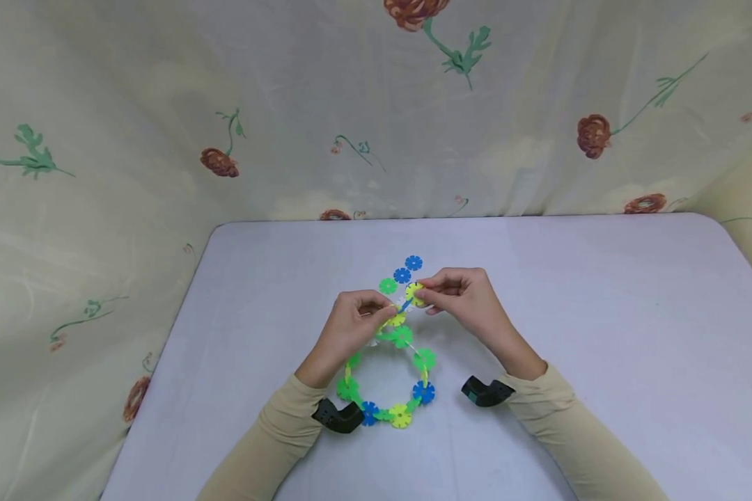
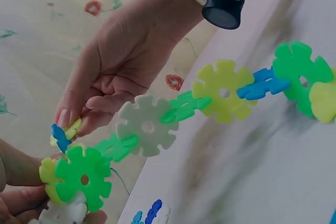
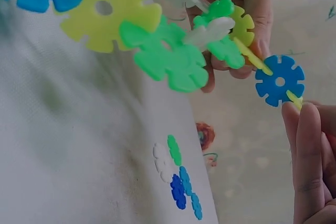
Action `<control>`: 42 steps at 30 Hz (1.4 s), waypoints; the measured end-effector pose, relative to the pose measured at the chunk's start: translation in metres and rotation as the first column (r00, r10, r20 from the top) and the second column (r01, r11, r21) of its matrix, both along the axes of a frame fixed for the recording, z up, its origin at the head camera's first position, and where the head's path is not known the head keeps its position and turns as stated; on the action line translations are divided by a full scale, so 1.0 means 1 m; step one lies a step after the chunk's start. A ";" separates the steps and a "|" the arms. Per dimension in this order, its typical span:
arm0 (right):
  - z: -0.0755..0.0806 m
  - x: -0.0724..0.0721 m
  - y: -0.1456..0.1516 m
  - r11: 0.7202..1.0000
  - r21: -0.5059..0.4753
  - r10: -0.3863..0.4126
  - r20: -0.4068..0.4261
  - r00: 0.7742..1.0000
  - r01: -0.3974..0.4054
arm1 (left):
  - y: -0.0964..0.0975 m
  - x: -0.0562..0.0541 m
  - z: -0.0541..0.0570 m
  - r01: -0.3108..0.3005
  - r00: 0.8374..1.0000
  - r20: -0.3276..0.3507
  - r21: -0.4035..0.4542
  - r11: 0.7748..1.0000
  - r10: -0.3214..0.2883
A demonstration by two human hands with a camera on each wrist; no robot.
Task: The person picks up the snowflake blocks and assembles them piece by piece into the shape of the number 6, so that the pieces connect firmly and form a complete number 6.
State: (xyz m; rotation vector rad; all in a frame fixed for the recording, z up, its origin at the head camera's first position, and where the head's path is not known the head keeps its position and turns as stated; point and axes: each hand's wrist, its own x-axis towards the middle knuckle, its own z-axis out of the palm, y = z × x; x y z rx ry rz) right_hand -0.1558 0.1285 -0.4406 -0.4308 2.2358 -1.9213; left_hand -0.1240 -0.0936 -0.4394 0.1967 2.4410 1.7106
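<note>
A ring-shaped chain of slotted plastic flower discs, in green, yellow, blue and white, hangs below my hands. My left hand pinches the chain at its top, by a yellow disc beside green and white ones. From there a blue disc sticks out, slotted onto a thin yellow edge. Between thumb and fingertips, my right hand holds another yellow disc, which meets the blue disc's far edge. My fingers partly cover both yellow discs.
Loose discs lie on the white-covered table beyond my hands: blue ones, a green one and a white one. Black devices are worn at both wrists. A flower-patterned curtain hangs behind the table.
</note>
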 end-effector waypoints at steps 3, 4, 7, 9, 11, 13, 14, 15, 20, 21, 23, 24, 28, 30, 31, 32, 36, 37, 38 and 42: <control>0.000 0.000 -0.001 1.000 0.006 -0.003 -0.006 1.000 0.003 | -0.002 0.001 0.000 -0.001 1.000 0.000 0.038 0.999 0.001; 0.000 0.000 -0.001 1.000 0.017 -0.001 -0.015 1.000 0.002 | -0.002 0.001 0.000 -0.006 1.000 -0.001 0.049 0.999 0.006; 0.001 0.001 -0.002 0.997 0.077 0.006 -0.047 0.999 -0.003 | -0.004 0.000 0.001 -0.038 0.999 -0.001 0.094 0.995 0.038; 0.000 0.001 -0.002 0.992 0.117 0.045 -0.055 0.997 -0.038 | -0.004 -0.001 0.002 -0.075 0.997 0.005 0.111 0.991 0.075; -0.001 0.001 -0.002 0.981 0.165 0.112 -0.054 0.992 -0.102 | -0.005 -0.002 0.002 -0.107 0.994 0.014 0.127 0.986 0.107; -0.003 0.001 -0.002 0.961 0.215 0.187 -0.047 0.981 -0.173 | -0.005 -0.002 0.003 -0.124 0.992 0.024 0.144 0.982 0.122; -0.004 0.001 -0.002 0.949 0.238 0.223 -0.049 0.974 -0.205 | -0.005 -0.003 0.003 -0.128 0.992 0.031 0.149 0.980 0.125; -0.006 0.001 -0.002 0.937 0.263 0.252 -0.053 0.966 -0.230 | -0.005 -0.003 0.003 -0.127 0.992 0.032 0.154 0.980 0.123; -0.008 0.000 -0.002 0.908 0.330 0.298 -0.078 0.951 -0.258 | -0.006 -0.004 0.003 -0.109 0.993 0.073 0.181 0.977 0.098; -0.007 0.000 -0.001 0.907 0.331 0.301 -0.077 0.951 -0.260 | -0.007 -0.004 0.003 -0.104 0.992 0.083 0.184 0.977 0.090; -0.006 0.000 -0.001 0.905 0.328 0.310 -0.070 0.948 -0.272 | -0.008 -0.004 0.003 -0.098 0.992 0.102 0.186 0.978 0.080; -0.006 0.000 -0.001 0.903 0.325 0.318 -0.066 0.946 -0.281 | -0.009 -0.005 0.002 -0.095 0.991 0.108 0.189 0.977 0.075; -0.005 0.002 -0.002 0.890 0.323 0.354 -0.046 0.934 -0.321 | -0.012 -0.006 0.001 -0.080 0.992 0.112 0.203 0.976 0.058; -0.005 0.003 -0.005 0.879 0.325 0.380 -0.032 0.925 -0.350 | -0.014 -0.006 0.000 -0.078 0.993 0.106 0.210 0.975 0.057; -0.005 0.004 -0.006 0.872 0.328 0.393 -0.024 0.919 -0.364 | -0.014 -0.007 0.000 -0.078 0.993 0.102 0.209 0.975 0.058; -0.006 0.005 -0.007 0.865 0.327 0.408 -0.018 0.913 -0.381 | -0.014 -0.007 -0.001 -0.082 0.993 0.098 0.205 0.975 0.063; -0.005 0.007 -0.011 0.848 0.333 0.439 -0.005 0.898 -0.413 | -0.013 -0.009 -0.003 -0.086 0.994 0.075 0.185 0.979 0.073; -0.004 0.007 -0.011 0.847 0.333 0.441 -0.004 0.897 -0.415 | -0.013 -0.010 -0.004 -0.085 0.995 0.069 0.181 0.980 0.074; -0.004 0.008 -0.011 0.846 0.335 0.442 -0.005 0.897 -0.415 | -0.013 -0.010 -0.004 -0.086 0.995 0.063 0.176 0.981 0.075; -0.004 0.008 -0.011 0.840 0.351 0.443 -0.002 0.897 -0.414 | -0.013 -0.010 -0.005 -0.086 0.996 0.038 0.166 0.982 0.081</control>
